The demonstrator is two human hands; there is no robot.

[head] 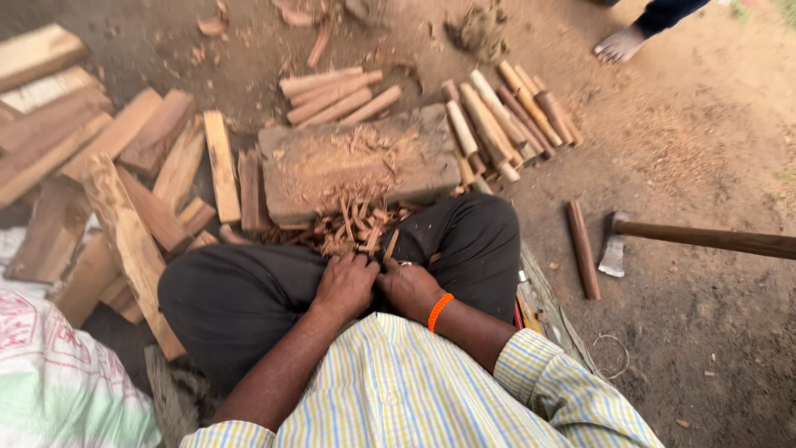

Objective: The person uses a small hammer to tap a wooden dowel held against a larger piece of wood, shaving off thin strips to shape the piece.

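Currently both hands meet in the lap: left hand [344, 284] and right hand [408, 286] curl over wood chips [352, 226]; grip unclear. Rounded sticks [497, 120] done far right, rough slabs [124, 166] left, hatchet [688, 241] idle.

Bare earth ground [696, 166] carries everything: a flat chopping block [356, 162] at the centre, split planks [124, 166] heaped to its left, rounded sticks [506, 116] at far right, a hatchet [696, 239] lying right, wood chips [352, 224] just near the block.
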